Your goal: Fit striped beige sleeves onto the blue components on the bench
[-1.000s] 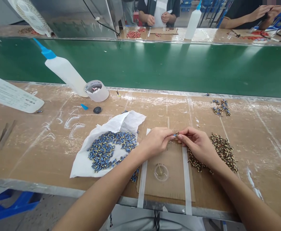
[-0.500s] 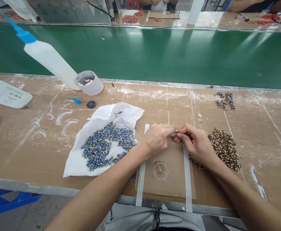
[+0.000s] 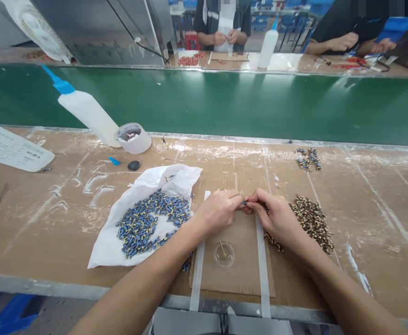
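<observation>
My left hand [image 3: 218,208] and my right hand [image 3: 273,211] meet over the cardboard pad, fingertips pinched together. Between them shows a tiny blue part [image 3: 245,203], mostly covered by the fingers; its exact shape is too small to make out. Left of my hands, many small blue-and-yellow pieces [image 3: 137,225] are heaped on a white sheet [image 3: 102,246]. Beside my right forearm lies a pile of small brown-and-cream pieces [image 3: 312,221]. Below the hands, a small clear cup [image 3: 224,254] with a thin stick in it rests on the pad [image 3: 235,281].
A white bottle with a blue nozzle [image 3: 87,114] leans by a tape roll [image 3: 134,138]. Another bottle [image 3: 13,146] lies at the left. Several blue joined pieces [image 3: 309,158] sit at the back right. Beyond runs a green belt [image 3: 204,102], with two people working across it.
The camera view has tilted up, showing more of the people across the belt. My hands stay pinched together around the tiny blue part.
</observation>
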Tool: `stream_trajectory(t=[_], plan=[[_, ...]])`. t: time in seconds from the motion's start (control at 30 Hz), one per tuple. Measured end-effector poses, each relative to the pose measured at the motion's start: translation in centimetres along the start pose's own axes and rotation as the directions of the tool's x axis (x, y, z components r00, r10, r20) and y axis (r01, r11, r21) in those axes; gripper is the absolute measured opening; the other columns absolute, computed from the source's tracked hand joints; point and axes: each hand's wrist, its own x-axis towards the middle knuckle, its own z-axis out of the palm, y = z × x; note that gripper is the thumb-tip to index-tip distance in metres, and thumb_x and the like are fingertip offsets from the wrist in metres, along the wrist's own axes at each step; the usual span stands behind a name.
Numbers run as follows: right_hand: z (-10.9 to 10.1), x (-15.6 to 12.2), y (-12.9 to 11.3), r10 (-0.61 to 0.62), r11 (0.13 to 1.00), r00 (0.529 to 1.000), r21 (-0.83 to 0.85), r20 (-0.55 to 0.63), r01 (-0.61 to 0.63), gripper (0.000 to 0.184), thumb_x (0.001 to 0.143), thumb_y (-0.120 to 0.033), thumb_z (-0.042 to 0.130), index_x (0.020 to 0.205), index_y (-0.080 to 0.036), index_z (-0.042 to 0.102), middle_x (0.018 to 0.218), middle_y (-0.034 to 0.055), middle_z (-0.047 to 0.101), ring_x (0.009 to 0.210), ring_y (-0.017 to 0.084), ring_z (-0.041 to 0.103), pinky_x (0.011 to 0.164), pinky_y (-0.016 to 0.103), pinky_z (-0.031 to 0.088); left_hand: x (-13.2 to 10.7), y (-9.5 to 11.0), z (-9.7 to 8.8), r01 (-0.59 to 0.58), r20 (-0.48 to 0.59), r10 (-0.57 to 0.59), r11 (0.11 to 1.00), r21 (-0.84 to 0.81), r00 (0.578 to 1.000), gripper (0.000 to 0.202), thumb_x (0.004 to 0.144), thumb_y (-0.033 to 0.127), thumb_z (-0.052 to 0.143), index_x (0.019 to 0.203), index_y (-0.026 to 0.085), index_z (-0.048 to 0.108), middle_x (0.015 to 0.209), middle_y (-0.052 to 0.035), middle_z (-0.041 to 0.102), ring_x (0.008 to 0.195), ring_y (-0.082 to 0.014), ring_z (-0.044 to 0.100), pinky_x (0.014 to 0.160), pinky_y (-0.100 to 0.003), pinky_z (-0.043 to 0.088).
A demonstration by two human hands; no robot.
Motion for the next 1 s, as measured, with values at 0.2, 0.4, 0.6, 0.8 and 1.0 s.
stream_trajectory(t=[0.2, 0.4, 0.6, 0.8, 1.0], plan=[[-0.9, 0.6, -0.5, 0.023, 0.999, 0.999, 0.027, -0.04, -0.021, 0.012, 0.092, -0.023, 0.052, 0.085, -0.021, 0.062, 0.076, 0.0013, 0.071, 0.07, 0.017, 0.067, 0.064, 0.026, 0.047, -0.2, -0.7, -1.3, 0.034, 0.034, -0.029, 0.987, -0.156, 0.999, 0.02, 0.097, 0.027, 0.044, 0.096, 0.017, 0.062, 0.087, -0.004, 0.065, 0.081, -0.0175, 0.061, 0.069, -0.026, 0.043], [-5.1, 1.9, 4.6, 0.251, 0.968, 0.848, 0.098, -0.467, -0.233, 0.024, 0.086, -0.042, 0.057, 0.088, -0.019, 0.063, 0.082, 0.0068, 0.073, 0.075, 0.021, 0.069, 0.07, 0.031, 0.051, -0.7, -2.2, -3.4, 0.184, 0.008, -0.187, 0.959, -0.216, 0.982, 0.019, 0.095, 0.025, 0.045, 0.091, 0.019, 0.062, 0.09, -0.003, 0.066, 0.086, -0.0185, 0.06, 0.075, -0.027, 0.041], [-8.6, 3.5, 10.2, 0.275, 0.952, 0.717, 0.078, -0.64, -0.296, 0.025, 0.079, -0.043, 0.057, 0.08, -0.018, 0.062, 0.073, 0.0099, 0.072, 0.067, 0.026, 0.069, 0.07, 0.038, 0.051, -2.8, -3.8, -7.1, 0.394, 0.037, -0.394, 0.903, -0.173, 0.918, 0.021, 0.09, 0.028, 0.045, 0.077, 0.019, 0.059, 0.081, -0.0014, 0.065, 0.081, -0.0191, 0.058, 0.072, -0.029, 0.037], [-8.1, 3.8, 11.7, 0.276, 0.957, 0.708, 0.116, -0.65, -0.267, 0.033, 0.079, -0.047, 0.056, 0.091, -0.017, 0.062, 0.069, 0.0075, 0.073, 0.064, 0.026, 0.07, 0.065, 0.037, 0.053, -6.0, -5.6, -9.1, 0.617, 0.191, -0.592, 0.776, -0.128, 0.783, 0.019, 0.071, 0.021, 0.051, 0.088, 0.02, 0.06, 0.08, -0.0008, 0.063, 0.083, -0.0212, 0.056, 0.07, -0.028, 0.036], [-7.6, 3.3, 11.4, 0.269, 0.96, 0.701, 0.128, -0.66, -0.247, 0.038, 0.078, -0.053, 0.055, 0.087, -0.017, 0.064, 0.068, 0.0085, 0.073, 0.066, 0.029, 0.071, 0.065, 0.039, 0.054, -6.4, -6.0, -8.1, 0.626, 0.186, -0.608, 0.778, -0.057, 0.772, 0.024, 0.062, 0.015, 0.048, 0.083, 0.019, 0.057, 0.089, -0.0034, 0.061, 0.088, -0.0224, 0.053, 0.074, -0.031, 0.035]])
